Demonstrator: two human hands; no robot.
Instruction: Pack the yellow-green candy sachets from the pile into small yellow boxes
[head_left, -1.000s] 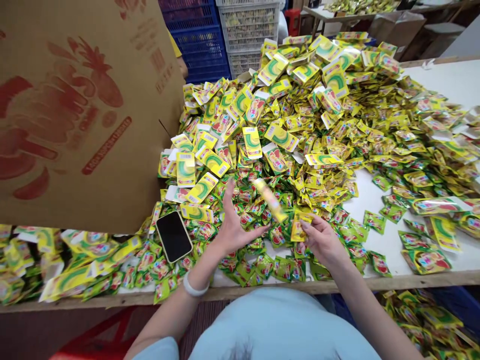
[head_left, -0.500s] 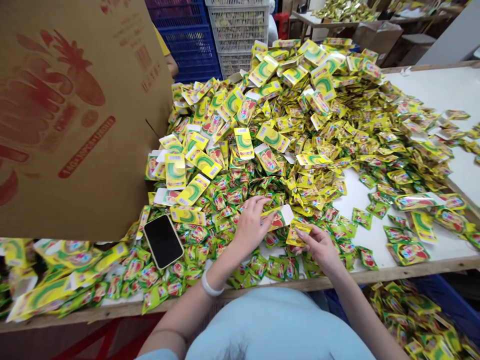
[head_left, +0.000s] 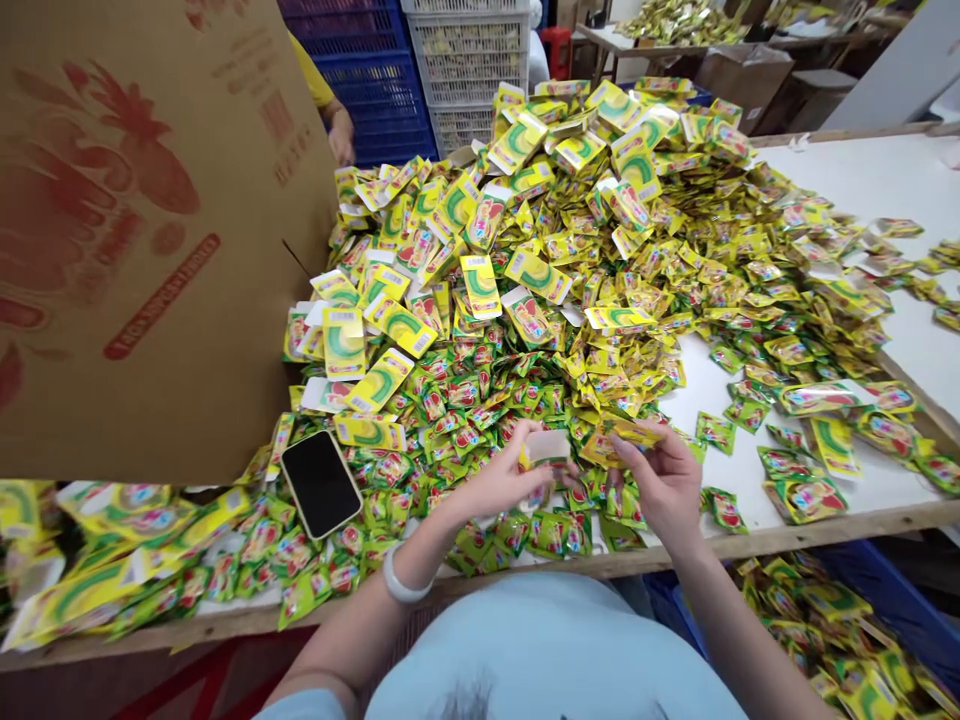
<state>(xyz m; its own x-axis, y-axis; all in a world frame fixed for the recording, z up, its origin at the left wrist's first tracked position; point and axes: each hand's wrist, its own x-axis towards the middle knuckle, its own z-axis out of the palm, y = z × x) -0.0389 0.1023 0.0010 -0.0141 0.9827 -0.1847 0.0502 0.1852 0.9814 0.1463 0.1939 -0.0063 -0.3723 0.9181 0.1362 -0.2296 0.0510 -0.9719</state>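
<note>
My left hand (head_left: 504, 480) is closed around a small carton (head_left: 549, 447), whose pale flap faces up and whose printed side is mostly hidden. Just to the right, yellow sachets (head_left: 602, 445) are pinched between the thumb and fingers of my right hand (head_left: 664, 485); how many is unclear. The carton and the sachets are close together above the table's front edge. Green sachets (head_left: 551, 532) lie under and around both hands. Beyond them rises a large heap of yellow sachets (head_left: 739, 235), with flat yellow-green cartons (head_left: 480, 285) strewn over its left side.
A big brown cardboard box (head_left: 225, 400) blocks the left side. Near it lies a phone (head_left: 322, 485). A blue crate (head_left: 885, 600) of packets stands below the table at right. Another person's hand (head_left: 341, 135) shows behind the box, before stacked crates (head_left: 472, 60).
My left hand has turned the carton, so its pale flap now faces up. My right hand has lifted the yellow sachets slightly up and right. The other person's hand shows more.
</note>
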